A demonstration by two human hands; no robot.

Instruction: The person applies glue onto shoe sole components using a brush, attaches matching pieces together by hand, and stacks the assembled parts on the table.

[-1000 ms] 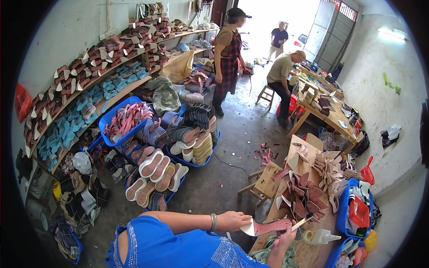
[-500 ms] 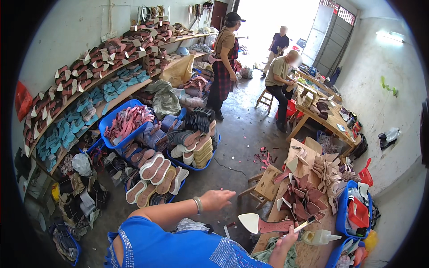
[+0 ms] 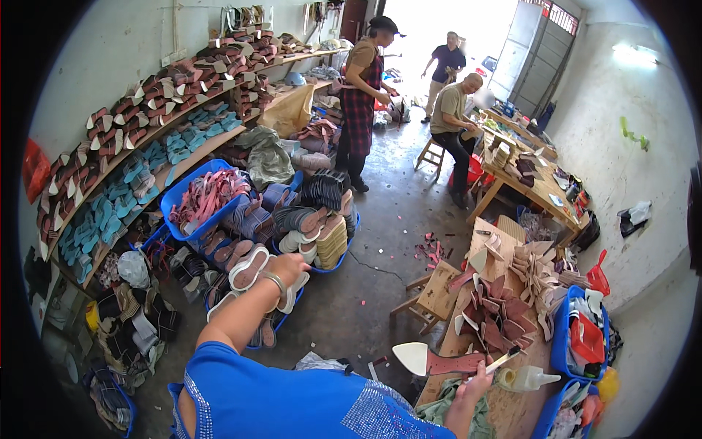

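Glue work, by the look of it: right hand (image 3: 479,374) at lower right grips a small brush (image 3: 503,361) over the red shoe sole (image 3: 446,361) on the wooden bench (image 3: 512,413). Left hand (image 3: 289,269), fingers curled and empty, reaches toward the pale soles (image 3: 248,269) at centre-left; picking one up seems next.

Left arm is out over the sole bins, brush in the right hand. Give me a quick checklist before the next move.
1. Left hand free to pick: ok, nothing seen in its grip.
2. Left hand over the pale soles in the blue bin: ok.
3. Right hand holds the brush: ok.
4. Pink sole lies on the bench edge beside the right hand: ok.
5. Glue bottle close by: ok.
6. Brush loaded with glue: cannot tell.
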